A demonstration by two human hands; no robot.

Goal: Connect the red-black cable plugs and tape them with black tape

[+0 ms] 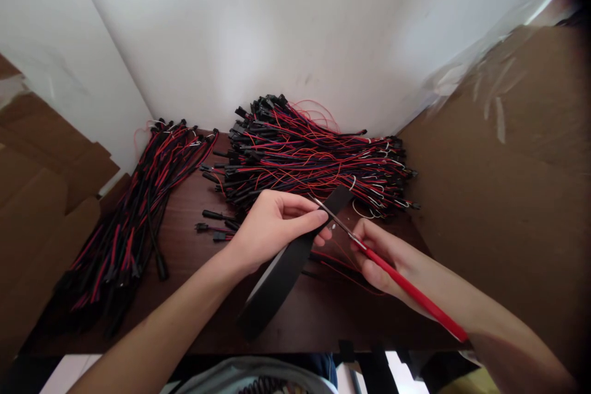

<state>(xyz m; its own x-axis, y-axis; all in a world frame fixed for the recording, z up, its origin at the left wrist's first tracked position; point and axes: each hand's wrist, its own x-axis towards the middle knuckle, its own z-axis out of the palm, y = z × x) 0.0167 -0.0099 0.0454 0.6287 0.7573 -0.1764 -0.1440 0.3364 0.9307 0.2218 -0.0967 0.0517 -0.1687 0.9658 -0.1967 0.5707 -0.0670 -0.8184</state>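
Note:
My left hand (284, 221) pinches a strip of black tape (281, 280) between thumb and fingers. The strip's short free end sticks out past the fingertips, and its long part curves down toward me, a paler underside showing. In my right hand (385, 252) is a pair of scissors (406, 286) with red handles. Their thin metal blades lie across the tape just beyond my left thumb. Whether the blades are fully closed is hard to tell. Beneath both hands, a few red and black wires (344, 265) lie on the dark wooden table (184, 240).
A large pile of red and black connector cables (305, 160) lies behind my hands. Another cable bundle (133, 215) is at the left. Cardboard (508, 154) stands on the right, more cardboard (50, 160) on the left, and a white wall (258, 31) behind. Black pieces (346, 349) hang at the front edge.

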